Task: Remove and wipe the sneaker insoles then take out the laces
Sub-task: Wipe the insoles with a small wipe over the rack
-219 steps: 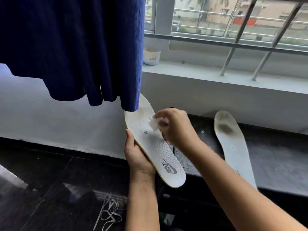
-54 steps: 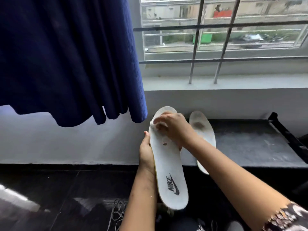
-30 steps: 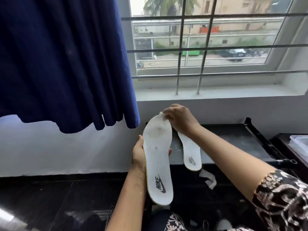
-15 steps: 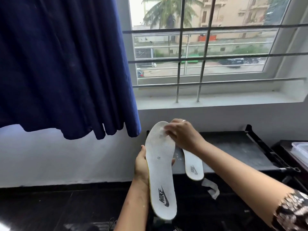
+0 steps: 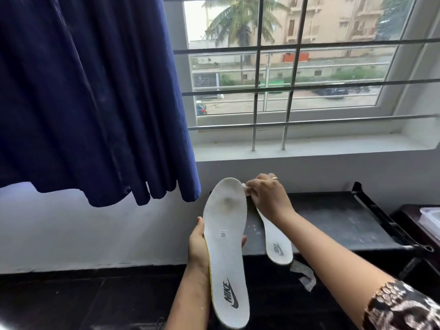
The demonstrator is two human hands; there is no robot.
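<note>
Change since half a sec ago: R hand (image 5: pixel 269 198) has slid off the toe face of the held insole (image 5: pixel 226 246) to its right rim, small white wipe (image 5: pixel 246 188) pinched betw. thumb and fingertips and touching that edge; several secs back it rubbed mid-sole, so the wiping has crept up to the tip. L hand (image 5: pixel 198 248) grips the insole from behind at mid-length as before, thumb on the left edge, one fingertip showing at the right; insole stands near upright in the air, toe up, logo end down. A grey smudge (image 5: pixel 228 202) shows on the forefoot, so I'd judge this one not quite clean; prob. a few more passes before it goes down.

Second insole (image 5: pixel 277 244) lies on the dark bench (image 5: pixel 333 217) just behind the R wrist, heel overhanging the front edge; a white scrap (image 5: pixel 303 273) hangs below it; can't tell if that one is wiped. Sneakers not in view; laces step not yet begun, by my reading. Blue curtain (image 5: pixel 95 91) hangs close to the left of the toe and could brush it; window bars (image 5: pixel 295 79) well behind; clear tub (image 5: pixel 432 217) at far right, out of the way.
</note>
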